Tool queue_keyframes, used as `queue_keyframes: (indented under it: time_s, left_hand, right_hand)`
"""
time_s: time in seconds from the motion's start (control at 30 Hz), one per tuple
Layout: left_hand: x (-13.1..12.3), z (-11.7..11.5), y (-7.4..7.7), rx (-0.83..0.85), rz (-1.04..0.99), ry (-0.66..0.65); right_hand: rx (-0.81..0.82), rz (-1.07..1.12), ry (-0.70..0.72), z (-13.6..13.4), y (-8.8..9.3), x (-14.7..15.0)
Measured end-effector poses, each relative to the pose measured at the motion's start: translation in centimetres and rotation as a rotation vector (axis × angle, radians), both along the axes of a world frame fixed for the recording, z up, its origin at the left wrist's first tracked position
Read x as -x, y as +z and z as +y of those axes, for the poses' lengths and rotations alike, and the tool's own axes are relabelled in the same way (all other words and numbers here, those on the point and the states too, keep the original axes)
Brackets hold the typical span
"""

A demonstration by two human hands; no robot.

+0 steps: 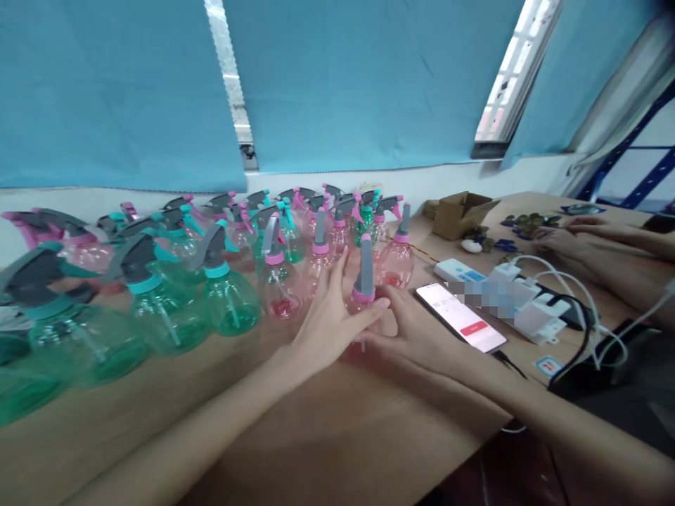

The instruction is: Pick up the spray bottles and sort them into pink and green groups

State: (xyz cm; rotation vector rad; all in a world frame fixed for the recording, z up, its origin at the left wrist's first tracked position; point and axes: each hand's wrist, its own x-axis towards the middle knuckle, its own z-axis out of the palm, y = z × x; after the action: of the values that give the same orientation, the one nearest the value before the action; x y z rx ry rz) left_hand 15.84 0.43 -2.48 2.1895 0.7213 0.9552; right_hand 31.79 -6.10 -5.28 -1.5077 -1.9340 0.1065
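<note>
A pink spray bottle (363, 294) with a grey trigger head stands upright on the table before me, its lower part mostly hidden by my hands. My right hand (414, 327) is curled round its right side, fingers closed on the body. On the other side, my left hand (328, 318) has its fingers stretched out and spread. Its thumb lies across the front of the bottle, just below the pink collar. Close behind are more pink spray bottles (397, 261), and a green spray bottle (230, 301) stands to the left.
Several green and pink spray bottles crowd the table's left and back. To the right lie a phone (460, 318) with a lit screen, a power strip (477, 284) with white cables, and an open cardboard box (462, 215). Another person's hands (567, 239) rest at far right near small dark parts.
</note>
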Motion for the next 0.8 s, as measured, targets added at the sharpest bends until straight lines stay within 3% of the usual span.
queue_keyframes:
  time_s: [0.17,0.3,0.8]
  left_hand:
    - [1.5,0.1,-2.9,0.025,0.098,0.064]
    - [3.0,0.0,-4.3,0.047,0.206,0.124]
    - [2.5,1.2,-5.0,0.028,0.226,0.093]
  right_hand:
    - [-0.064,-0.138,-0.165,2.5,0.7,-3.1]
    - [-0.007,-0.247,-0.283,4.7,1.1,-3.7]
    - [0.083,-0.212,-0.409,8.3,2.0,-2.7]
